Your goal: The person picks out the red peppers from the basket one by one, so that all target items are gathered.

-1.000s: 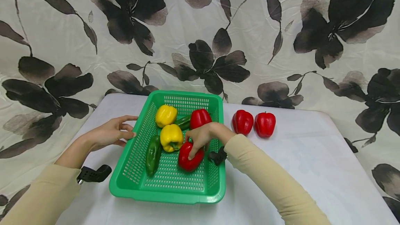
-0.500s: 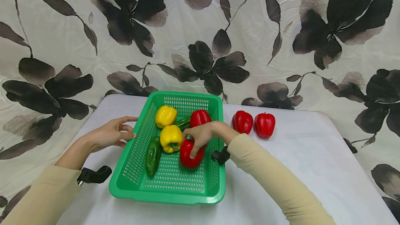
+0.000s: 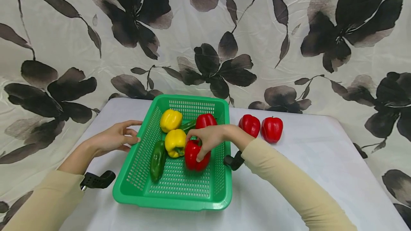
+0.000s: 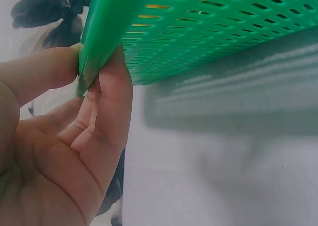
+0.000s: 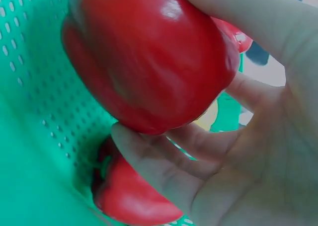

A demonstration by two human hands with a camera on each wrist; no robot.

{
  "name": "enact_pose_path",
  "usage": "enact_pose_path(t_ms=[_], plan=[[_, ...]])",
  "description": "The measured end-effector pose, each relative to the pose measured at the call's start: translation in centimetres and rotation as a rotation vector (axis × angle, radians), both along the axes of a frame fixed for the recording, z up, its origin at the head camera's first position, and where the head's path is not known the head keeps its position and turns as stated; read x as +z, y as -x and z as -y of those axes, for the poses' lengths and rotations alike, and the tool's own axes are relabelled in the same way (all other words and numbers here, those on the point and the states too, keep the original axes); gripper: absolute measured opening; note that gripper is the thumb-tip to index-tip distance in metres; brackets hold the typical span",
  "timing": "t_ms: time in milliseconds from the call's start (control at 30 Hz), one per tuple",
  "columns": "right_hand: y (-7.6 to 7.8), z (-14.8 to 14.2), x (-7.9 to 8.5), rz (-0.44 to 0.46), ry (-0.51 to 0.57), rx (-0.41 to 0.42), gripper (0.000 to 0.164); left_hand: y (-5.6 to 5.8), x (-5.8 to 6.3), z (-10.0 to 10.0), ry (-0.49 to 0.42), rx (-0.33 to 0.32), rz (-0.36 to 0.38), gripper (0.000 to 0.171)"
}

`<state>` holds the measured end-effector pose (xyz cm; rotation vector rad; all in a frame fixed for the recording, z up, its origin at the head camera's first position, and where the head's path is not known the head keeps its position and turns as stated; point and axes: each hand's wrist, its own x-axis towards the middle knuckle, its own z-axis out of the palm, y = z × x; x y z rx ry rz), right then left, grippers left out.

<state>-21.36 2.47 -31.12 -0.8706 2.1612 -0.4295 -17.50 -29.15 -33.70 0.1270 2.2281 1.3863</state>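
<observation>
White surface (image 3: 305,174) carries the green basket (image 3: 173,197), whose left rim the left hand (image 3: 112,139) pinches, while the right hand (image 3: 210,136) grips 1 red pepper (image 3: 194,156), long axis upright, above the basket floor.

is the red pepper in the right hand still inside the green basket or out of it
Inside. The right hand grips the red pepper above the green basket floor, within its walls.

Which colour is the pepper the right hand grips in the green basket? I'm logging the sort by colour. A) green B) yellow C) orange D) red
D: the right hand curls its fingers round a red pepper over the green basket; the right wrist view shows the same glossy red skin.
</observation>
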Motion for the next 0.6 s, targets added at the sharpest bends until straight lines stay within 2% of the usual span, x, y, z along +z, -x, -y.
enact_pose_path(t_ms=[300, 600], plan=[[-0.2, -1.6, 0.5, -0.104, 0.054, 0.008, 0.060, -0.1, 0.1, -0.1, 0.003, 0.002, 0.003, 0.076], [-0.2, -3.2, 0.8, -0.097, 0.209, -0.014, 0.063, -0.1, 0.2, -0.2, 0.004, 0.004, 0.002, 0.076]])
